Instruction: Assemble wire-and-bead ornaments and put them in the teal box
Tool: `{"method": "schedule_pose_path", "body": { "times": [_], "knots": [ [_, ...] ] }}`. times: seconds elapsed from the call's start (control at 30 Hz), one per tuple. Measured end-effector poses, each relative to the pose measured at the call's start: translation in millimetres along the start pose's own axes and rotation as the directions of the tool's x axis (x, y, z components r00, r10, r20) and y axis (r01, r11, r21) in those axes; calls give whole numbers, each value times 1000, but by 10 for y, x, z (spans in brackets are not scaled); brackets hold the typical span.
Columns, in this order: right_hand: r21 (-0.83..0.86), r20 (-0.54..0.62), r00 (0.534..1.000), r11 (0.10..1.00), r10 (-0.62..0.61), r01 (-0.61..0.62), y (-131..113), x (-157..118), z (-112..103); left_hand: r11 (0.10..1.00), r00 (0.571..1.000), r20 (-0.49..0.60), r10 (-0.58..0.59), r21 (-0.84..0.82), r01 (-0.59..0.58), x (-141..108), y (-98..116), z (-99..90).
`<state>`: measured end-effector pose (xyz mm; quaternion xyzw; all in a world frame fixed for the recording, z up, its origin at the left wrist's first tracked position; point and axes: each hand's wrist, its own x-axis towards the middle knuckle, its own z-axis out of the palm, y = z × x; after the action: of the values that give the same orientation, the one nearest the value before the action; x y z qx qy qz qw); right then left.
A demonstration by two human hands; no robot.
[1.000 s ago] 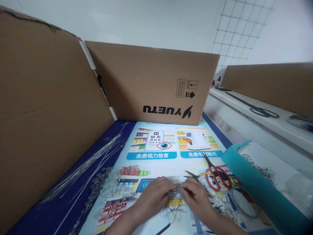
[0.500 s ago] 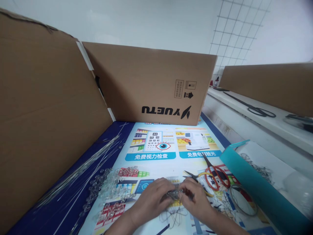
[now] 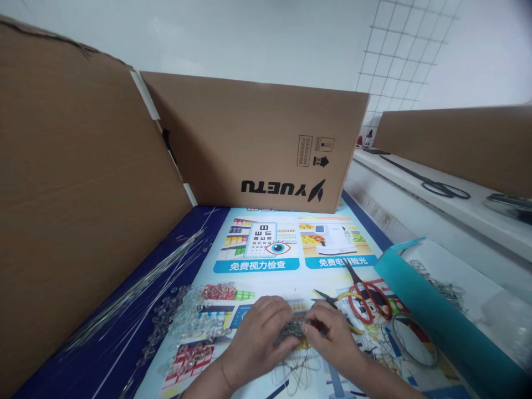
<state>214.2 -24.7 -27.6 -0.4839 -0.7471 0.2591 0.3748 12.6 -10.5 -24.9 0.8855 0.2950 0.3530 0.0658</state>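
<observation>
Between my two hands is a small piece of clear beads and wire (image 3: pixel 292 331), partly hidden by my fingers. My left hand (image 3: pixel 261 339) is closed around its left side, the fingers curled over it. On the other side, the thumb and fingers of my right hand (image 3: pixel 336 337) pinch its right end. Thin loose wires (image 3: pixel 297 370) spread over the printed sheet just below the hands. Left of my left hand lies a heap of clear beads (image 3: pixel 193 313). Beyond my right hand are yellow-handled pliers (image 3: pixel 325 298) and red-handled scissors (image 3: pixel 368 302).
A teal box (image 3: pixel 436 316) with wire pieces inside stands at the right. Near it lie a wire coil (image 3: pixel 434 359) and scattered wire bits. Long straight wires (image 3: pixel 141 293) lie at the left. Cardboard panels (image 3: pixel 257 138) rise behind and to the left.
My left hand has shifted slightly left and its fingers have curled more over the beaded piece. The loose wires below have moved a little. My right hand stays nearly in place.
</observation>
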Motion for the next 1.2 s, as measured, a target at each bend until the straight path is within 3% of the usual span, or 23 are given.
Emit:
{"method": "schedule_pose_path", "body": {
  "times": [0.3,1.0,1.2],
  "knots": [
    [-7,-6,1000,1000,30,-30,-4,-3,23,997,991,-124,-46,52,52,-7,46,70],
    [-50,0,997,996,-76,76,-11,-40,8,999,993,-111,-34,-11,33,-6,76,-18],
    [-45,8,996,995,-85,85,-9,-42,0,991,992,-109,-58,-122,45,-19,29,-36]
  ]
}}
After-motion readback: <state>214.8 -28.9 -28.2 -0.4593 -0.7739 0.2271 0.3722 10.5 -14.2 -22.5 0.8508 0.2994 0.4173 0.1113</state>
